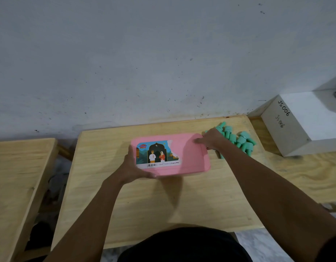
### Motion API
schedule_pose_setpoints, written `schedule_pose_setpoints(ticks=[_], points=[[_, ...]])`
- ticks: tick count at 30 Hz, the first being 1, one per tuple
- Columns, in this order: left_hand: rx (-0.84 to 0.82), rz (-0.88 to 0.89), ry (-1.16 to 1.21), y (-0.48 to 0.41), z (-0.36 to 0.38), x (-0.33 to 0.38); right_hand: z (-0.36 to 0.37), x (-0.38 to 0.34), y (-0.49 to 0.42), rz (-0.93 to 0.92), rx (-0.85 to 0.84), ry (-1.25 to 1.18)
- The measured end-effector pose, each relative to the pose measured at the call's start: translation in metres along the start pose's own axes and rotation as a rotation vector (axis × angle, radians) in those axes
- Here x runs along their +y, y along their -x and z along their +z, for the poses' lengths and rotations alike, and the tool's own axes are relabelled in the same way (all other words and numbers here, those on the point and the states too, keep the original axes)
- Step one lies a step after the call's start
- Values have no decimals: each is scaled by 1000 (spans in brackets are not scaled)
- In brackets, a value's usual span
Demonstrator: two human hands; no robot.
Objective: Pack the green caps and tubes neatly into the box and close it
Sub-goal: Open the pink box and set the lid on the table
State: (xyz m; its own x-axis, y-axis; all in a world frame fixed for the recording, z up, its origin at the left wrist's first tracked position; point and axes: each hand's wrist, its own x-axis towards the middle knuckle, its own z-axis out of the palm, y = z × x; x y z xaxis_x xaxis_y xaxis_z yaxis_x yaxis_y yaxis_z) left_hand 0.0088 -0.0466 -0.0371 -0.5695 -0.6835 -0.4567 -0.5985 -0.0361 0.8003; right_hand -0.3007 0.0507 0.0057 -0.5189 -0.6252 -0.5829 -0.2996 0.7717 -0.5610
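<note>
A pink plastic box (189, 157) with its lid on and a colourful sticker on top lies in the middle of the wooden table (163, 201). My left hand (132, 168) grips its left and near edge. At the box's far right corner my right hand (210, 138) holds the rim, thumb on the lid. A pile of green caps and tubes (238, 139) lies on the table just right of the box, partly hidden behind my right hand.
A white cardboard box (303, 123) marked "JS006" stands at the right, close to the green pile. A second wooden table (14, 186) sits to the left across a narrow gap. A stained grey wall (144, 63) runs along the table's far edge.
</note>
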Motion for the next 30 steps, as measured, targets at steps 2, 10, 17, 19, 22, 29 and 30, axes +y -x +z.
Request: schedule_pose_setpoints(ticks=[2, 10, 17, 19, 22, 29, 30], points=[[4, -24, -73, -6, -3, -10, -1, -3, -2, 4, 5, 66], [11, -49, -191, -21, -4, -30, -3, -16, -3, 14, 34, 274], [25, -85, -215, 4, 1, 5, -6, -12, -3, 59, -20, 107], [24, -92, -222, 5, 3, 9, -8, -8, -3, 56, -44, -39], [29, -88, -234, 5, 2, 7, -8, -5, -5, -12, -50, -111], [28, -83, -217, 6, 4, 9, -7, -8, -14, -35, -66, 9], [28, -87, -215, 6, 5, 8, -7, -11, -15, -31, -72, 62]])
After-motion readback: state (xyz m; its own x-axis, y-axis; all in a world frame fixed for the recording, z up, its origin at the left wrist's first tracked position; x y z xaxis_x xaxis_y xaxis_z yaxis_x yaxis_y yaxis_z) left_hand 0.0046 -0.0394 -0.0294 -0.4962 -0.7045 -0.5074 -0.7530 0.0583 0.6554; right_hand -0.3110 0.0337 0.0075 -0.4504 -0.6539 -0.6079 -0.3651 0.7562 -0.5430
